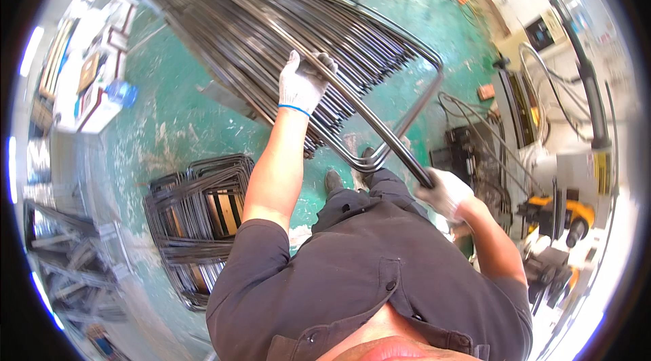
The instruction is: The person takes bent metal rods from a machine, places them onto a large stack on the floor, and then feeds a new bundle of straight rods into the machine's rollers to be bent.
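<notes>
A long dark metal tube [371,117] runs slantwise in front of me, from the upper left down toward my right side. My left hand [305,83], in a white knit glove with a blue cuff edge, has its fingers wrapped round the tube partway along. At the near end, my right hand [446,193], also gloved and slightly blurred, is closed on it. Beneath the tube lies a large pile of long metal tubes [234,29], their cut ends toward me. Bent tubes with rounded corners [426,96] reach out past the pile's right side.
A stack of bent metal frames [190,225] rests on the green floor [163,117] at my left. Farther left stand a bench [98,107] and more metal pieces [71,269]. A yellow and black power tool [563,215], machinery and cables [475,113] crowd the right.
</notes>
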A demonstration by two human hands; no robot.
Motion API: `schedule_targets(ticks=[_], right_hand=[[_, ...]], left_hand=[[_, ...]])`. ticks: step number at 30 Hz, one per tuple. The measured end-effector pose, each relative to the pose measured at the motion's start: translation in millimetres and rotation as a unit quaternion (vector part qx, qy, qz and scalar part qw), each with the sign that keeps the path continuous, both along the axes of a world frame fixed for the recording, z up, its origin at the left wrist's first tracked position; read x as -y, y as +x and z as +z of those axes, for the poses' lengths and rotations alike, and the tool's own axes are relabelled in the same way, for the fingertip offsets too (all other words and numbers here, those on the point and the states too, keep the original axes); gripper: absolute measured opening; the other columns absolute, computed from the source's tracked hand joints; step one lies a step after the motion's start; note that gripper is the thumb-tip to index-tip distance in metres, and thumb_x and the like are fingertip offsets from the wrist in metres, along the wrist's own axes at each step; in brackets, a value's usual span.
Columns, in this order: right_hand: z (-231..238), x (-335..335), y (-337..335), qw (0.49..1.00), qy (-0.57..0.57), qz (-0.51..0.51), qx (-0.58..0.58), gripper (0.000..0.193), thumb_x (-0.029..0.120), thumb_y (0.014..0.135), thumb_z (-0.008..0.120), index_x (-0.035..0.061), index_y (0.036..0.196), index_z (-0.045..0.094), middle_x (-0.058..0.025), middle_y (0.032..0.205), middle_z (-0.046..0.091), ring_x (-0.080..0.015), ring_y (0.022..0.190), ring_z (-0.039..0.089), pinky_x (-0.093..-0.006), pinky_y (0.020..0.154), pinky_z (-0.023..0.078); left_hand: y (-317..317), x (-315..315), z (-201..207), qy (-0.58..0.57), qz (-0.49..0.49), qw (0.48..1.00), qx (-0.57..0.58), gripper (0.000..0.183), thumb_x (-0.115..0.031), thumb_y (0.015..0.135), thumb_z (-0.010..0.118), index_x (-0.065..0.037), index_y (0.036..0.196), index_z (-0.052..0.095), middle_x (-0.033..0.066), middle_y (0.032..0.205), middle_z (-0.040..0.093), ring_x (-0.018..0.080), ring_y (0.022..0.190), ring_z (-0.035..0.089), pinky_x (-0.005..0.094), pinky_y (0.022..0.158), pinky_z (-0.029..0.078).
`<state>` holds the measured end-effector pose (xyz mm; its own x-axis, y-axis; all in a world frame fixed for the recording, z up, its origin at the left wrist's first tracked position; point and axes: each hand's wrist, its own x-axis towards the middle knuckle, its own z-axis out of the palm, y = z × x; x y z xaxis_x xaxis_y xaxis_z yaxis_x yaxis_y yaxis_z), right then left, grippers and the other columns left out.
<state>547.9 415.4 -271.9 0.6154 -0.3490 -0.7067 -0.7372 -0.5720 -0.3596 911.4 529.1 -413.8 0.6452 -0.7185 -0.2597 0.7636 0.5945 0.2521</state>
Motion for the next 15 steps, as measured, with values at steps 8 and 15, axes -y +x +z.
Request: schedule_targets(ticks=[8,15], right_hand=[[-45,-12,-332,0.960,-0.204,-0.141,-0.133,0.018,0.016,0.086,0.071,0.0070,0.102,0.071,-0.0192,0.091,0.073,-0.0392,0.091,0.071,-0.0471,0.082,0.055],[-97,-15,-390,0.844,-0.471,-0.232,0.109,0.007,0.017,0.076,0.067,0.0132,0.082,0.066,-0.0133,0.077,0.066,-0.0378,0.075,0.066,-0.0500,0.068,0.051]], left_hand=[[-33,29,-53,0.021,-0.190,0.981,0.021,0.031,-0.029,0.104,0.057,-0.001,0.092,0.062,0.0135,0.085,0.061,0.0281,0.080,0.057,0.0409,0.077,0.050],[-217,72,-4,0.177,-0.201,0.963,0.020,0.022,-0.015,0.100,0.059,-0.003,0.082,0.061,0.0098,0.072,0.057,0.0248,0.068,0.054,0.0405,0.070,0.048]])
